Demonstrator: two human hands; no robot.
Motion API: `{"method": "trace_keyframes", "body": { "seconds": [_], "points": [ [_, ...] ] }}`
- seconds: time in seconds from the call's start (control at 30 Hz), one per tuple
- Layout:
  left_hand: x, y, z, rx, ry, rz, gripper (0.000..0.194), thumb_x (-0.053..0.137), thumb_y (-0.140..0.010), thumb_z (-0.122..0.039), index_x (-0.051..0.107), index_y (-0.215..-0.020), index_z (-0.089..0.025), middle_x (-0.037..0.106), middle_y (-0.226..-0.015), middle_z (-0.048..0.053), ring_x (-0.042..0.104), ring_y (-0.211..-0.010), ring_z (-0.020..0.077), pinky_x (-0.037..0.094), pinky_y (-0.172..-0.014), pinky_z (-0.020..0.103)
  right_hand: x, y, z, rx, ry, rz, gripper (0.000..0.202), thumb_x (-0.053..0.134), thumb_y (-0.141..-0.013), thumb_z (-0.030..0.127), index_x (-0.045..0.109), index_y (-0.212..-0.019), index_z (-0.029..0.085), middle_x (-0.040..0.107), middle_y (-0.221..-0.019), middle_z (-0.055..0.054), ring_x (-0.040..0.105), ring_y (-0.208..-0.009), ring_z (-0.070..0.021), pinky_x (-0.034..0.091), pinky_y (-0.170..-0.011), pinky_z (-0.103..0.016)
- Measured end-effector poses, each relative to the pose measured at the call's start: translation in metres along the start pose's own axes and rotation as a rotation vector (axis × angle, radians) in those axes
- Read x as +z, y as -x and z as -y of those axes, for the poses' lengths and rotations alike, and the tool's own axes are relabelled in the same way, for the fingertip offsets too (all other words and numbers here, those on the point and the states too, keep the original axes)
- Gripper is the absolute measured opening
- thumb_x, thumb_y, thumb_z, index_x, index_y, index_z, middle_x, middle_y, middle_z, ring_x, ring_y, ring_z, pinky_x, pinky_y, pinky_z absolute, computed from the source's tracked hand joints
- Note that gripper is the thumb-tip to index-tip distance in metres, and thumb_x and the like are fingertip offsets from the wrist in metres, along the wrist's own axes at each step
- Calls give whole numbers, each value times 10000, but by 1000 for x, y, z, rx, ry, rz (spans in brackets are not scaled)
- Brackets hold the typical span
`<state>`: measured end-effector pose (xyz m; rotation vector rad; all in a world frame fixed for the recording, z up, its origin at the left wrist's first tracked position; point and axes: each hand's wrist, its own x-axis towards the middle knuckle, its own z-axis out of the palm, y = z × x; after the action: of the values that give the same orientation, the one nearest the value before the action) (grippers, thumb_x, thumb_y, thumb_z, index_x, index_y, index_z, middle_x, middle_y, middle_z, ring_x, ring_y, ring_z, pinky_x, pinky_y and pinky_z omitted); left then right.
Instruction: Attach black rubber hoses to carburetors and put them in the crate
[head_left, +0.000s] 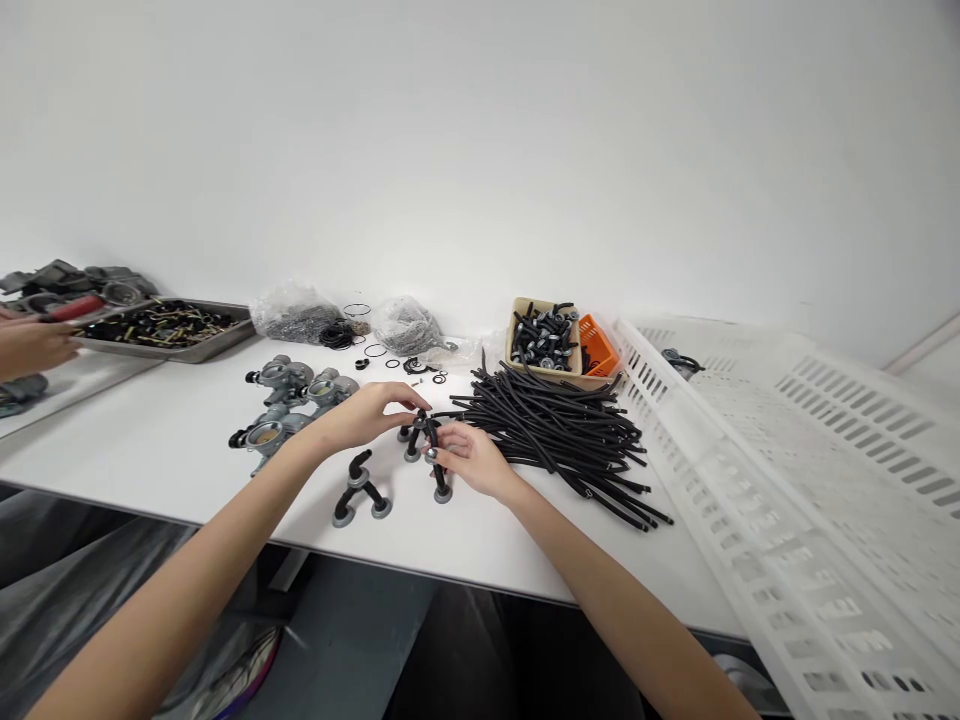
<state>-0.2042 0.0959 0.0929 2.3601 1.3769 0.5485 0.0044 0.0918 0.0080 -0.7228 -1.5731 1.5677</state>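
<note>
Thumb and fingers of my left hand (379, 412) pinch the top of a short bent black rubber hose (431, 432). From the right, my right hand (474, 458) grips the same hose lower down, near a grey round cap. Under my hands, more black hose pieces with grey round caps (412, 453) stand on the table, partly covered by my fingers. To the left of them, apart from both hands, a three-legged stack of bent hose pieces with grey caps (360, 480) rests on the white table (480, 545). A pile of long thin black hoses (559, 430) lies just beyond my right hand.
Grey metal carburetors (279, 380) stand left. Behind are bagged parts (296, 312), black rings (375, 350), a beige basket of capped hoses (511, 350) and an orange basket (611, 345). A white perforated crate (720, 450) borders the right. A co-worker's hand (37, 345) works by a metal tray (202, 350).
</note>
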Motion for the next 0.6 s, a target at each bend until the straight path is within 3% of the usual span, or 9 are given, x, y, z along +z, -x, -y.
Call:
{"method": "trace_keyframes", "body": {
  "seconds": [0.33,0.6],
  "points": [
    [0,1,-2,-10,-5,1,320,532,-888,-431,711,-1052,-223,732,-1105,71,664,-1025,246,515,-898,353,2,0,1,-39,-6,16,342,787,-686,376,629,-937,205,705,-1038,-86,683,-965,-225,539,-858,-389],
    [1,2,-2,-23,-6,-1,336,545,-878,-444,703,-1070,-218,735,-1096,76,667,-1026,254,518,-894,360,3,1,1,-49,-2,16,366,798,-687,415,636,-934,198,716,-985,-75,689,-962,-225,550,-843,-379]
  ]
}}
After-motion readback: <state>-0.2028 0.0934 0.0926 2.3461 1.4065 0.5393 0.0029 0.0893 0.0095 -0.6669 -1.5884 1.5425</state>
